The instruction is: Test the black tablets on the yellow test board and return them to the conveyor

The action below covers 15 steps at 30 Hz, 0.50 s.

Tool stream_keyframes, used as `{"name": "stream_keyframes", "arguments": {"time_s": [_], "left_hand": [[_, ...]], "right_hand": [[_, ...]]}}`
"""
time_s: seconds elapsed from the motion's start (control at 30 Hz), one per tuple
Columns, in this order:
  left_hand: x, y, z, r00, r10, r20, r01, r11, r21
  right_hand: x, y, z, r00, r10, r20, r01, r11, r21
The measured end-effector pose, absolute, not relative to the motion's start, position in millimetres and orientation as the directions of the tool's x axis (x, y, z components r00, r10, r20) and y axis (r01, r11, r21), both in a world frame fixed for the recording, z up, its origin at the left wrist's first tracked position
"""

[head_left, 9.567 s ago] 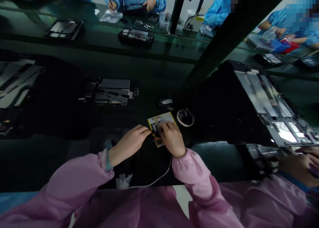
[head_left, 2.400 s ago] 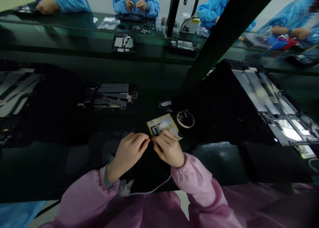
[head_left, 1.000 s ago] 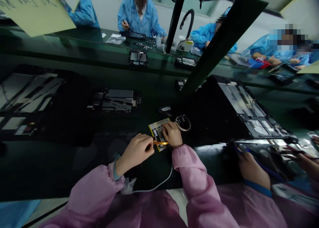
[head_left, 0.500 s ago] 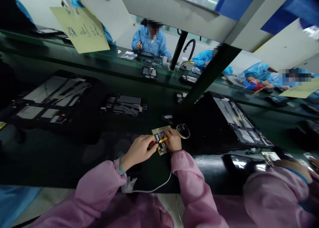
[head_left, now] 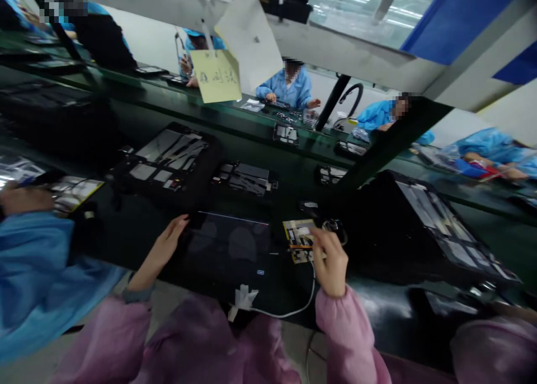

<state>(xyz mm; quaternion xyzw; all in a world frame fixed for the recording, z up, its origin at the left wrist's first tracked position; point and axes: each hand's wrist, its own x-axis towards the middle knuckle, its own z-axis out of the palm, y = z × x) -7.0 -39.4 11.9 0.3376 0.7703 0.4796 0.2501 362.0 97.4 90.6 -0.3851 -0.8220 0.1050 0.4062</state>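
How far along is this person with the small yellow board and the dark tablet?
Looks done: nothing checkable. In hand: the right hand has fingers on the yellow board; the left hand touches the dark tablet's left edge. Left: board and tablet lie apart, side by side.

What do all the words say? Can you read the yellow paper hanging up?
Yellow hanging note: handwritten marks, too blurred to read.
Yellow card by the right hand: small labels, too small to read.
White hanging sheet: no writing shows.
Nothing can be read for sure.
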Motion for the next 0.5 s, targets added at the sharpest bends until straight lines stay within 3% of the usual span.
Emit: {"name": "stream_keyframes", "arguments": {"time_s": [0.1, 0.17, 0.33, 0.5], "left_hand": [[1, -34, 25, -0.573, 0.807, -0.140, 0.099, 0.238, 0.966], [6, -32, 33, -0.572, 0.810, -0.131, 0.062, 0.201, 0.978], [7, -40, 40, -0.642, 0.759, -0.105, -0.072, 0.077, 0.994], [7, -40, 50, -0.530, 0.826, -0.189, -0.318, 0.012, 0.948]], "right_hand": [[312, 31, 98, -0.743, 0.456, 0.490, 0.280, 0.877, -0.391], [285, 3, 88, -0.829, 0.361, 0.426, 0.219, 0.913, -0.345], [262, -7, 48, -0.762, 0.479, 0.435, 0.348, 0.870, -0.348], [274, -11, 29, -0.521, 0.638, 0.567, 0.484, 0.768, -0.419]]}}
